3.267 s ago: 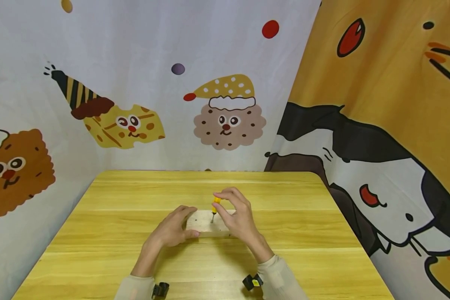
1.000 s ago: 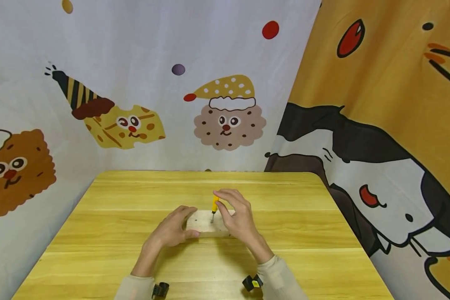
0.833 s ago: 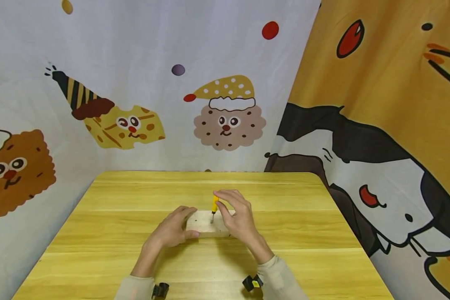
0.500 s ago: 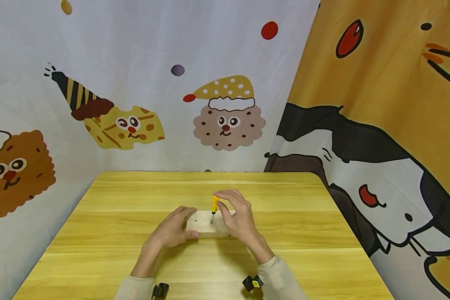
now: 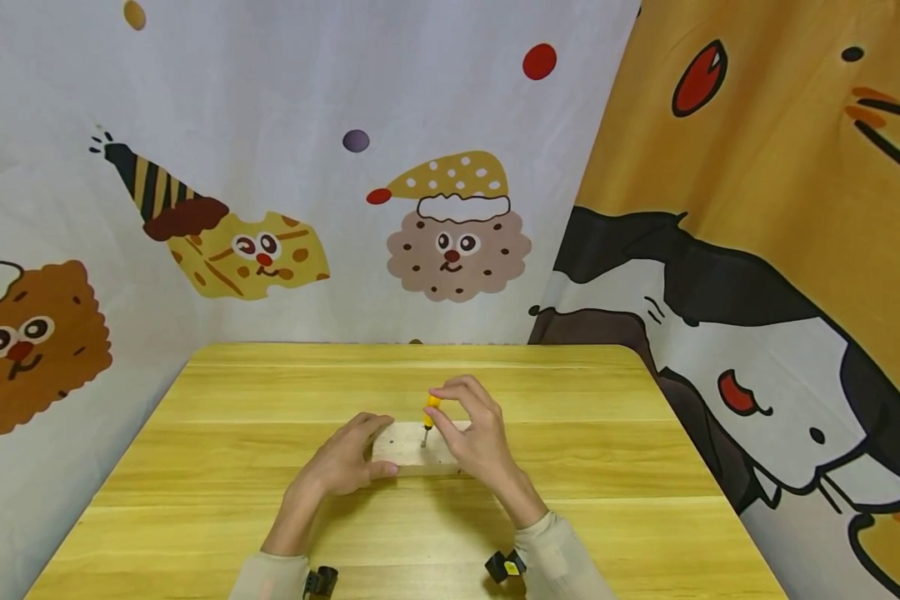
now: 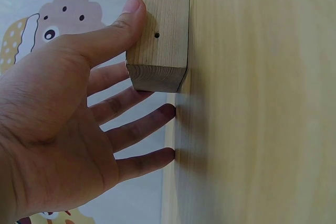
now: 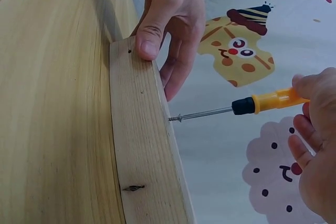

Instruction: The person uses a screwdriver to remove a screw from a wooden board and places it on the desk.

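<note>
Wood block (image 5: pixel 407 452) rests on wood-grain table (image 5: pixel 585 467) near cartoon-printed curtain (image 5: pixel 292 158).

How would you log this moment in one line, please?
left hand: holds block | right hand: holds screwdriver | screw: head above block, at screwdriver tip

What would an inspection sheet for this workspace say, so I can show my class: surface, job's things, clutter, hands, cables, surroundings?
Surface: table with yellowish wood grain.
Job's things: wooden block lying on the table; screw partly in its top, threads showing; yellow-handled screwdriver, tip at the screw head.
Clutter: nothing seen.
Hands: left hand grips one end of the block, thumb on its near side; right hand pinches the screwdriver's handle.
Cables: nothing seen.
Surroundings: cartoon-print fabric around the table; black device at each wrist.
</note>
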A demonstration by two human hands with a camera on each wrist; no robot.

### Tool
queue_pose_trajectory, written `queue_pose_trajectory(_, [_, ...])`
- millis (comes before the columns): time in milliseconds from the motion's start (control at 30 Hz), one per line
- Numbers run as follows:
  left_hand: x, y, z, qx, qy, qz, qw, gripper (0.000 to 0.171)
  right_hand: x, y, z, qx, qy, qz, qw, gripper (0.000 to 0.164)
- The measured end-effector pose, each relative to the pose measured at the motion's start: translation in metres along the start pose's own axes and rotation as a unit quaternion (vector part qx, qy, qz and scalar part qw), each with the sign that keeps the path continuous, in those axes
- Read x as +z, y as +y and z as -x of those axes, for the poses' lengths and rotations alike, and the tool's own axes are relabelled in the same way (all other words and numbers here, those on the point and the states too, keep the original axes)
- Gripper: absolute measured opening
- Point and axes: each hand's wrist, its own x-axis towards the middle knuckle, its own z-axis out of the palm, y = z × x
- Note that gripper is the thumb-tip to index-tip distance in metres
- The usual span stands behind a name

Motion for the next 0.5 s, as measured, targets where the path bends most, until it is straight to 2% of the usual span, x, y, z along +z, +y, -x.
queue_pose_trajectory(233, [-0.0004, 0.0013, -0.0004, 0.0, 0.0, 0.001, 1.0, 0.082, -0.0001, 0.0002, -0.0003, -0.003, 0.003, 0.005, 1.0, 0.031])
queue_pose_trajectory(500, [-0.0025, 0.0044, 0.0007, 0.002, 0.002, 0.001, 1.0, 0.082, -0.0003, 0.0008, 0.0009, 0.014, -0.009, 0.014, 1.0, 0.031])
